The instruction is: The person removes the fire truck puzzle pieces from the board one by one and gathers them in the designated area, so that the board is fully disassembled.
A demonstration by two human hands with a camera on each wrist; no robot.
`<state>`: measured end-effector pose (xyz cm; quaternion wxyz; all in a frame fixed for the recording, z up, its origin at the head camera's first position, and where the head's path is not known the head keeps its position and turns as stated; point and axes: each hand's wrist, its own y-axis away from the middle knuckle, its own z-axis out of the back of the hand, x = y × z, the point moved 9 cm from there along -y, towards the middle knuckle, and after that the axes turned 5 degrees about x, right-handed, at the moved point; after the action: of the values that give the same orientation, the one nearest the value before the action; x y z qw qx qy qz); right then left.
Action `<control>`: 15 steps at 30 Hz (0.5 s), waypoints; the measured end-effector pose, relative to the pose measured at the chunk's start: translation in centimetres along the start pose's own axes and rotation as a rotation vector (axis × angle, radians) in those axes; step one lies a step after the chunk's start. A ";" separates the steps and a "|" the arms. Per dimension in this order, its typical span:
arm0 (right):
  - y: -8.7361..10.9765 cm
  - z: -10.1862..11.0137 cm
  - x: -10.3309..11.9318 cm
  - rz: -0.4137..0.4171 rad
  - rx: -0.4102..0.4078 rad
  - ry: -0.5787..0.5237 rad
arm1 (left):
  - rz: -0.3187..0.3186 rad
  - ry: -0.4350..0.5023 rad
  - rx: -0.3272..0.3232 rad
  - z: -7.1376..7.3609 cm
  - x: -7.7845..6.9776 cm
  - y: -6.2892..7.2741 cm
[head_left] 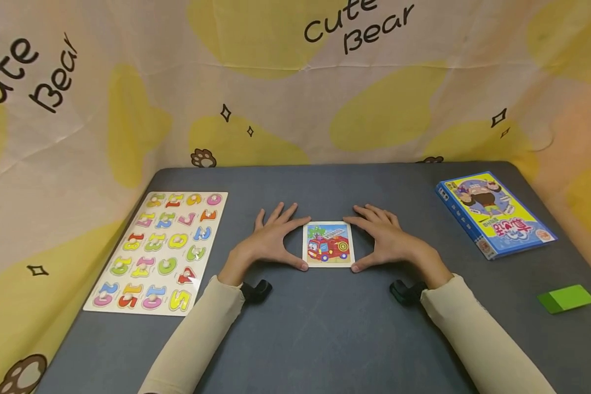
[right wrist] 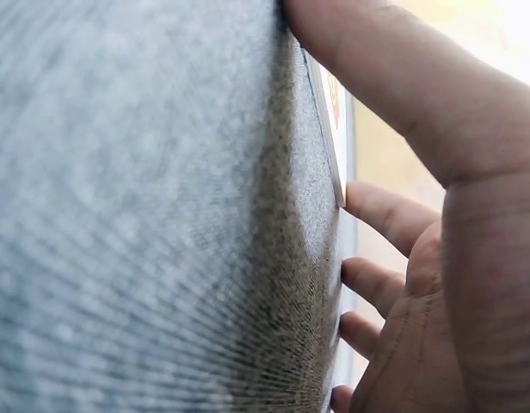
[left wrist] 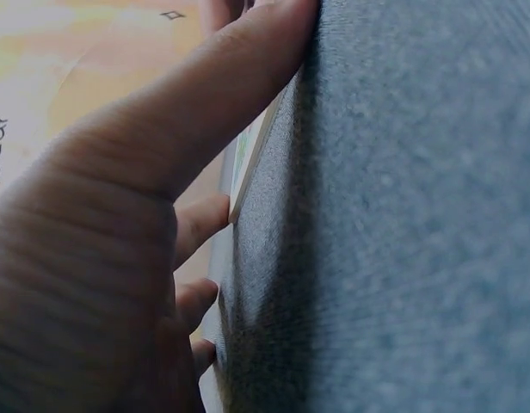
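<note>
A small square picture board (head_left: 328,244) with a red fire truck lies flat on the dark grey table, in the middle of the head view. On its left side, my left hand (head_left: 272,241) touches the corners with the thumb and forefinger, its other fingers spread. My right hand (head_left: 388,239) mirrors this at the right corners. In the left wrist view, the forefinger (left wrist: 205,225) meets one corner of the board. The right wrist view shows the right forefinger (right wrist: 390,215) at the board's thin pale edge (right wrist: 334,151). Part of that edge is hidden behind the thumb.
A number puzzle board (head_left: 169,262) with colourful knobbed pieces lies on the left of the table (head_left: 325,339). At the right are a blue and yellow box (head_left: 497,213) and a green block (head_left: 566,299). A patterned cloth (head_left: 276,98) hangs behind.
</note>
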<state>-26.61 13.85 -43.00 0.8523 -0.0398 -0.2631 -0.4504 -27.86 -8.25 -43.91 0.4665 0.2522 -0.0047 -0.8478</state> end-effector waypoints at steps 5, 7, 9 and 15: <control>-0.1 0.1 0.1 0.001 -0.004 -0.005 | -0.009 0.011 -0.013 0.1 0.2 0.0; 0.0 0.1 0.1 0.003 -0.010 -0.011 | -0.015 0.010 -0.018 0.1 0.2 0.1; 0.1 0.0 0.1 0.005 -0.014 -0.017 | -0.020 0.005 -0.022 -0.1 0.3 0.2; 0.3 -0.4 -0.2 0.015 -0.024 -0.052 | -0.040 -0.005 -0.052 -0.4 0.4 0.5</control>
<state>-26.28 14.02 -43.40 0.8480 -0.0635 -0.2796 -0.4458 -27.49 -8.72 -44.31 0.4558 0.2377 0.0215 -0.8575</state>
